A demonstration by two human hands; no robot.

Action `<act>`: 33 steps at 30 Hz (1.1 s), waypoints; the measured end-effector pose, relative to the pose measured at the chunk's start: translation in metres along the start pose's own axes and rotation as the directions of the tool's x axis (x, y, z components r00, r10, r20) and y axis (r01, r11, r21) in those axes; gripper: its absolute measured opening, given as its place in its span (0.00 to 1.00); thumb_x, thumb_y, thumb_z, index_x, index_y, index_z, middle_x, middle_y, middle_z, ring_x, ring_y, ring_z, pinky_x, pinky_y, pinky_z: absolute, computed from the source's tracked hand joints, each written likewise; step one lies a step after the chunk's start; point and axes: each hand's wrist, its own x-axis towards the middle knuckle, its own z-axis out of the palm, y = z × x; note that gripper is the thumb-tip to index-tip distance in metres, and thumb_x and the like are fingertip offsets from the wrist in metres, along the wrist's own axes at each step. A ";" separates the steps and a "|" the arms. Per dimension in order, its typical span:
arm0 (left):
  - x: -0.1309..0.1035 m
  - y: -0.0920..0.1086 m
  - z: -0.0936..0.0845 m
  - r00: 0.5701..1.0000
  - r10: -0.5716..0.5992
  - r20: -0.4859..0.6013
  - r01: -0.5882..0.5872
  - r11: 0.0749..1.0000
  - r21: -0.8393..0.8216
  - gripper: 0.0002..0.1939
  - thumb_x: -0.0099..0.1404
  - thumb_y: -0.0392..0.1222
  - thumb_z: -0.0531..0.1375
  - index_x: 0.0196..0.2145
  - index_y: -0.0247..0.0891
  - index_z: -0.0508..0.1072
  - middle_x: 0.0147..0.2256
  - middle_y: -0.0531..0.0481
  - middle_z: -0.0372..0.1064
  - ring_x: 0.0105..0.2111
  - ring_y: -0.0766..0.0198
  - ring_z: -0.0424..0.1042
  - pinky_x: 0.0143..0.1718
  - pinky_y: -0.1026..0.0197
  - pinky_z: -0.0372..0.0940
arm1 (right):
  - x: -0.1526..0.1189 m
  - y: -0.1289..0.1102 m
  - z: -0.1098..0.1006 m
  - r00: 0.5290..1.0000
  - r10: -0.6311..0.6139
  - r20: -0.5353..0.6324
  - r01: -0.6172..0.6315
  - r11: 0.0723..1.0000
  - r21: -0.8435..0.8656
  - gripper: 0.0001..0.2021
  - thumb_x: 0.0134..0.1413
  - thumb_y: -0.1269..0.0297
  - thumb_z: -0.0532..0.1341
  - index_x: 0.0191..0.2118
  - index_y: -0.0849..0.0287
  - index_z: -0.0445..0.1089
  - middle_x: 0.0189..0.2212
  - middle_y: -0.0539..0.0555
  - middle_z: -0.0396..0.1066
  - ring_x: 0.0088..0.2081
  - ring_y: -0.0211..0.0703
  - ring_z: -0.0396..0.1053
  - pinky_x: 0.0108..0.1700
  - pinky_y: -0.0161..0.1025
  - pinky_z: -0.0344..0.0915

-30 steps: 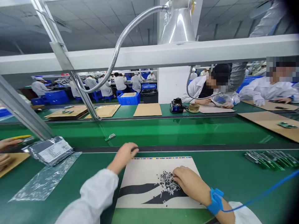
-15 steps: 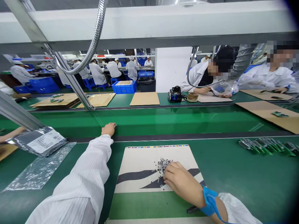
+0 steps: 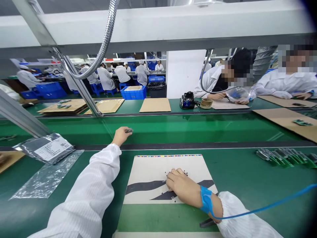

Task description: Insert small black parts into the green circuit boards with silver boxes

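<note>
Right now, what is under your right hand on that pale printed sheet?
Tiny dark pieces show just beyond the fingers of the right hand, on the printed sheet. Whatever lies beneath the hand is covered, so I can't tell what or how much.

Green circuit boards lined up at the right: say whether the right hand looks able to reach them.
Probably yes: nothing visible stands between the right hand and the green circuit boards, though the thin blue wrist cord might limit its stretch.

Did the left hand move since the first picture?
Yes, forward. The left hand was over the long black strip; now it is past that strip, at the shiny green belt.
</note>
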 end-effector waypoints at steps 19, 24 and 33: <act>-0.172 0.163 0.028 0.895 0.299 0.332 0.130 0.536 -0.834 0.31 0.54 0.46 0.68 0.54 0.35 0.66 0.31 0.46 0.77 0.30 0.60 0.76 0.34 0.59 0.68 | -0.035 -0.001 -0.137 0.823 0.167 -0.543 0.056 0.927 0.370 0.06 0.64 0.71 0.52 0.37 0.54 0.63 0.30 0.51 0.66 0.33 0.41 0.64 0.33 0.37 0.63; -0.200 0.167 0.018 0.860 0.457 0.225 -0.201 0.711 -0.674 0.13 0.61 0.40 0.62 0.45 0.43 0.73 0.30 0.53 0.76 0.26 0.66 0.71 0.26 0.66 0.63 | -0.047 -0.013 -0.138 0.804 0.203 -0.559 0.037 0.921 0.388 0.06 0.63 0.72 0.53 0.36 0.52 0.60 0.31 0.48 0.67 0.34 0.39 0.66 0.32 0.35 0.63; -0.225 0.172 0.000 0.734 0.674 0.078 -0.606 0.703 -0.373 0.06 0.60 0.41 0.64 0.37 0.42 0.76 0.29 0.53 0.76 0.25 0.66 0.71 0.26 0.67 0.63 | -0.056 -0.026 -0.138 0.742 0.157 -0.652 0.121 0.925 0.360 0.11 0.60 0.78 0.55 0.37 0.52 0.59 0.30 0.48 0.69 0.34 0.38 0.68 0.33 0.34 0.65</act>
